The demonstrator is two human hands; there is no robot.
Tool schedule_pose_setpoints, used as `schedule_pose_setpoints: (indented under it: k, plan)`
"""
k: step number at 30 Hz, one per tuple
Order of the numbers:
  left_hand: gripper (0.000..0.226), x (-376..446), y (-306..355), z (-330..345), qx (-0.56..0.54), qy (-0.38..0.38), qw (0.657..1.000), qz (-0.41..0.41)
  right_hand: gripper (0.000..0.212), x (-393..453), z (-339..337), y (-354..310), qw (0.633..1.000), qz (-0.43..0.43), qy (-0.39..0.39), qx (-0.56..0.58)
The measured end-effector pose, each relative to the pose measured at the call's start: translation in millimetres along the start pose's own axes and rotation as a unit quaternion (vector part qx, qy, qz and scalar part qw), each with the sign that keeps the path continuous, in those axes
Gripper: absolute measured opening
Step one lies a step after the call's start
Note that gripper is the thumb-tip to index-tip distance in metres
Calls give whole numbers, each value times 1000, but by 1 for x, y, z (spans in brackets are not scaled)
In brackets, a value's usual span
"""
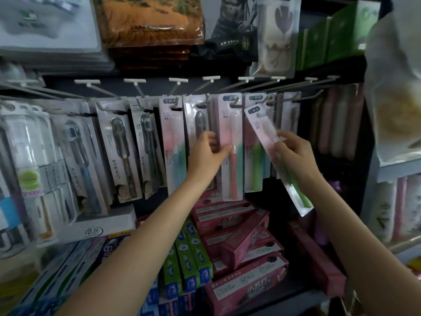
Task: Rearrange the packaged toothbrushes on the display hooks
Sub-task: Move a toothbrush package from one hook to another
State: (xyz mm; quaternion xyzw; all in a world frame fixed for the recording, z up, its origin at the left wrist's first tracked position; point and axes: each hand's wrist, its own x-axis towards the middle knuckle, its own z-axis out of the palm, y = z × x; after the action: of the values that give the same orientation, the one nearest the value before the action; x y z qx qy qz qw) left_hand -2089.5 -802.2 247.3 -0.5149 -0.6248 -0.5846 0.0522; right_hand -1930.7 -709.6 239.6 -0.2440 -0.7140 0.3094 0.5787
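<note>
A row of packaged toothbrushes hangs from white display hooks (234, 103) across the middle. My right hand (296, 153) grips a pink-and-green toothbrush pack (266, 133), tilted and off the hooks, its top near the hook at centre right. My left hand (209, 153) pinches the edge of a hanging pink pack with a red toothbrush (231, 124), which stays on its hook. A grey toothbrush pack (198, 119) hangs just left of it, partly behind my fingers.
Pink toothpaste boxes (246, 242) and green ones (189, 258) are stacked on the shelf below. Bigger toothbrush packs (118, 144) hang at left. Flat packages (150, 23) lie on the shelf above. More goods fill a rack at right (396, 110).
</note>
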Motion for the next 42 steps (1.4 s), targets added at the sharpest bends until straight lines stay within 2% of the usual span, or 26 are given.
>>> schedule_pose_setpoints:
  k: [3, 5, 9, 13, 15, 18, 20, 22, 24, 25, 31, 36, 39, 42]
  plan:
    - [46, 8, 5, 12, 9, 12, 1000, -26, 41, 14, 0, -1, 997, -36, -21, -61]
    - [40, 10, 7, 12, 20, 22, 999, -27, 41, 22, 3, -1, 995, -49, -18, -87]
    - [11, 6, 7, 2, 11, 7, 1000, 5, 42, 23, 20, 5, 1000, -6, -5, -26]
    - [13, -13, -3, 1, 20, -9, 999, 32, 40, 9, 29, 10, 1000, 14, 9, -16]
    - [14, -29, -15, 5, 33, -37, 998, 35, 44, 0, 28, 12, 995, -14, 44, -83]
    - [9, -42, -36, -1, 25, -26, 999, 24, 33, -12, 31, 3, 976, -141, 127, -111]
    - [10, -42, -46, -12, 54, 16, 998, 32, 25, -19, 39, -10, 968, -217, 96, -80]
    - [16, -39, -52, -25, 88, 69, 993, 38, 23, -29, 54, -21, 969, -241, -21, -44]
    - [23, -37, -57, -36, 110, 96, 989, 37, 27, -37, 75, -24, 970, -205, -128, -36]
    - [26, -37, -59, -40, 120, 97, 987, 38, 31, -39, 85, -22, 971, -180, -149, -53]
    - [36, -34, -70, -57, 133, 68, 986, 71, 50, -39, 128, -5, 975, -78, -139, -153]
    - [38, -34, -75, -62, 132, 57, 986, 87, 68, -33, 149, -3, 984, 12, -127, -126]
    - [41, -34, -76, -62, 113, 43, 990, 73, 63, -37, 150, -8, 989, 19, -107, -101]
    - [41, -31, -77, -63, 84, 31, 994, 61, 62, -52, 140, -17, 992, -19, -90, -87]
